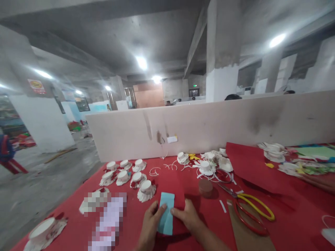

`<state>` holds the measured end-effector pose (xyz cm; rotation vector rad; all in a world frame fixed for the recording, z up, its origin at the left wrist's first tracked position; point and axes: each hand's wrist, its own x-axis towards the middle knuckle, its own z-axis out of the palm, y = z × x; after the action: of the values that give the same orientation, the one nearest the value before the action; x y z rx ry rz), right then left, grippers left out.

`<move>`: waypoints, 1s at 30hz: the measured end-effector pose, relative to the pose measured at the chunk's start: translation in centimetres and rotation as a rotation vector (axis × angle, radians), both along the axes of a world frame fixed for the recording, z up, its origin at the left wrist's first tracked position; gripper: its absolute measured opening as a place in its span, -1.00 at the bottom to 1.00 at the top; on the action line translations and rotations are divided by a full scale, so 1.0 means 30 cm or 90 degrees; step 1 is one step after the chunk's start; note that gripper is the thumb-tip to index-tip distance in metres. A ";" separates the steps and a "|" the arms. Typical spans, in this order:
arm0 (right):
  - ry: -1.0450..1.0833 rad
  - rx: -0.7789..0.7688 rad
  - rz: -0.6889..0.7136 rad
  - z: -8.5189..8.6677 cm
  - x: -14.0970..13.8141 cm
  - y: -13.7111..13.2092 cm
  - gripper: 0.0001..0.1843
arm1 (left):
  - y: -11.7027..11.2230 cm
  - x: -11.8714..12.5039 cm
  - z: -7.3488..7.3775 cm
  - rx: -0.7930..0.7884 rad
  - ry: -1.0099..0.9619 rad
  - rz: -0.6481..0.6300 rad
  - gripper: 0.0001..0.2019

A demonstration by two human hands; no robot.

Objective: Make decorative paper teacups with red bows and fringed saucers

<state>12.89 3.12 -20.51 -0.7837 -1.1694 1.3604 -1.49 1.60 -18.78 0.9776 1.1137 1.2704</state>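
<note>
Near the front of the red-covered table (pixel 120 209), a folded light blue strip of paper (pixel 166 218) is held between both hands. My left hand (pixel 151 225) grips its left edge, thumb on top. From the right side, my right hand (pixel 188 217) pinches the same strip with its thumb. The strip has a crease near its far end. White paper cups with frilled rims stand upside down ahead to the left, one of them (pixel 146 190) closest to the strip. A brown round disc (pixel 205 187) lies beyond my right hand.
Scissors (pixel 251 209) with yellow and red handles lie right, partly on brown cardboard (pixel 248 233). A red sheet (pixel 248 167), white paper scraps and more frilled cups (pixel 206 168) are behind. A pale partition (pixel 209 125) borders the far edge. Another person's arm (pixel 318 183) reaches in at right.
</note>
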 end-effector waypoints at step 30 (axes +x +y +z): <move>-0.100 0.021 -0.066 0.019 0.018 -0.038 -0.52 | 0.000 0.041 -0.027 0.049 -0.037 0.045 -0.67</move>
<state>13.42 1.97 -19.95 -0.9281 -1.2530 1.2081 -0.27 1.61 -19.58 0.9587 1.0693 1.3993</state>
